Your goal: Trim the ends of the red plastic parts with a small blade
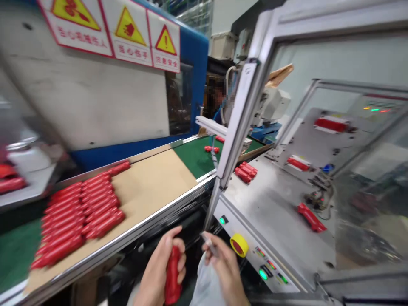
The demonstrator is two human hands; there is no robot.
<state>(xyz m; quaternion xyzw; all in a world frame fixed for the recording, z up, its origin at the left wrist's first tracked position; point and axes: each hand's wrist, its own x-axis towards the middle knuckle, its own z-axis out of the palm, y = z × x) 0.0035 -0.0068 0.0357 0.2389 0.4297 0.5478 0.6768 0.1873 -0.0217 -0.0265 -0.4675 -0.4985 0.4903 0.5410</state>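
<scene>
My left hand [161,270] is wrapped round a red plastic handle [172,276], held upright at the bottom of the view. Beside it, my right hand [225,270] pinches a small thin grey tool [208,243] and also touches a white cloth or bag [205,282]. Both hands hover in the gap between the conveyor and the steel machine. Several red handles [79,212] lie in rows on a brown cardboard sheet [153,182] on the conveyor to my left.
A steel machine table [270,212] on the right carries a few red handles [246,171], another red handle [310,217], a yellow stop button [239,244] and lit green buttons. The green conveyor belt [194,155] runs away behind. Warning signs [127,32] hang above. A person stands far back.
</scene>
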